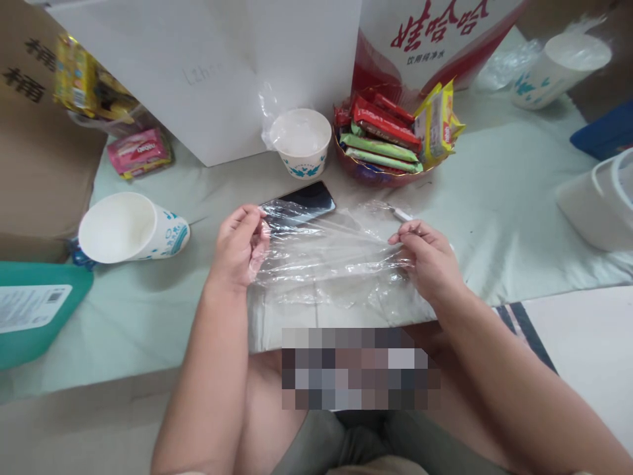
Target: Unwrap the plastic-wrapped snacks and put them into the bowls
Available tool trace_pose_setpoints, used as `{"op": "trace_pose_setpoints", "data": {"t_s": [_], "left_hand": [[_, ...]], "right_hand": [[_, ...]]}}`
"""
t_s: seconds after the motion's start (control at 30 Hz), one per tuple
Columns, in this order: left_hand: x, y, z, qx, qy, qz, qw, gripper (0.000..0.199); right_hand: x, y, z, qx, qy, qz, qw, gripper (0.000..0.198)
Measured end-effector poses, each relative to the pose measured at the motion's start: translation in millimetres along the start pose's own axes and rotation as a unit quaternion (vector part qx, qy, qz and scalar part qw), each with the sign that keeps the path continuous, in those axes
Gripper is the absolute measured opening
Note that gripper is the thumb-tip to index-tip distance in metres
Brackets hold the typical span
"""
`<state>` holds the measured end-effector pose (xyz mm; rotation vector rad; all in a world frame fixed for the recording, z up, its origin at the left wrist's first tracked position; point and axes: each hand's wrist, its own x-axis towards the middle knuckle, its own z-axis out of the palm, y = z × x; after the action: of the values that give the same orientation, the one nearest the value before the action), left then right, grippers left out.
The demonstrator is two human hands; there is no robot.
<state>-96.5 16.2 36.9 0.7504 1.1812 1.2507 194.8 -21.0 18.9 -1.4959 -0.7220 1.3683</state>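
Between my two hands a sheet of clear plastic film [331,254], perhaps a thin bag, is stretched out and wrinkled. My left hand [242,244] pinches its left side, fingers curled. At the other side my right hand [425,254] is closed on the film too, thumb against the fingertips. Behind the film lies a dark smartphone [314,198], partly seen through the plastic. A white pen-like stick [401,214] rests just beyond my right fingers; its other end is hidden. A paper cup with plastic over its rim [302,148] stands behind the phone.
A red bowl [380,173] of wrapped snacks sits at the back. Paper cups lie at left [133,231] and stand at back right [558,76]. Boxes [222,79] line the rear. A teal container [39,316] is at left, a white bucket [593,204] at right.
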Motion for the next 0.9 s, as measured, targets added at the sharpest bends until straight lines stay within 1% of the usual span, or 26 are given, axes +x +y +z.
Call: {"op": "trace_pose_setpoints", "data": {"t_s": [0.07,0.17,0.2,0.23,0.3,0.33,0.4,0.47,0.53,0.6,0.67,0.73,0.8,0.9], "left_hand": [[1,1,-4,-0.012,-0.023,-0.025,0.999,0.038],[-1,3,-7,-0.003,-0.076,-0.09,0.993,0.057],[-2,4,-7,0.012,-0.095,-0.111,0.989,0.058],[-4,4,-6,0.032,-0.111,-0.127,0.985,0.054],[-7,6,-3,0.08,-0.124,-0.138,0.979,0.04],[-8,6,-2,0.104,-0.118,-0.132,0.979,0.032],[-9,4,1,0.138,-0.088,-0.108,0.981,0.022],[-7,3,2,0.148,-0.06,-0.086,0.983,0.018],[-6,2,2,0.134,-0.046,-0.069,0.988,0.017],[-6,2,1,0.111,-0.043,-0.051,0.992,0.016],[-6,4,0,0.094,-0.042,-0.033,0.994,0.015],[-7,6,-2,0.088,-0.05,-0.02,0.995,0.014],[-6,7,-5,0.079,-0.061,0.004,0.995,0.015],[-3,4,-11,0.066,-0.087,0.049,0.993,0.02]], "right_hand": [[2,2,0,0.011,0.013,-0.013,1.0,0.025],[5,4,-1,0.029,0.033,-0.041,0.998,0.027],[6,4,-1,0.035,0.039,-0.046,0.998,0.028],[6,4,-1,0.041,0.043,-0.048,0.997,0.028],[6,4,0,0.051,0.048,-0.05,0.996,0.029],[6,3,0,0.055,0.052,-0.054,0.996,0.029],[6,3,0,0.057,0.056,-0.07,0.994,0.028],[7,3,0,0.058,0.058,-0.099,0.992,0.027],[7,5,-2,0.06,0.051,-0.124,0.989,0.025],[8,6,-4,0.048,0.033,-0.131,0.99,0.026],[10,8,-7,0.014,0.016,-0.115,0.993,0.024],[11,9,-9,-0.016,0.021,-0.11,0.994,0.02],[12,10,-11,-0.016,0.043,-0.136,0.99,0.02],[16,13,-15,-0.008,0.048,-0.175,0.983,0.034]]}}
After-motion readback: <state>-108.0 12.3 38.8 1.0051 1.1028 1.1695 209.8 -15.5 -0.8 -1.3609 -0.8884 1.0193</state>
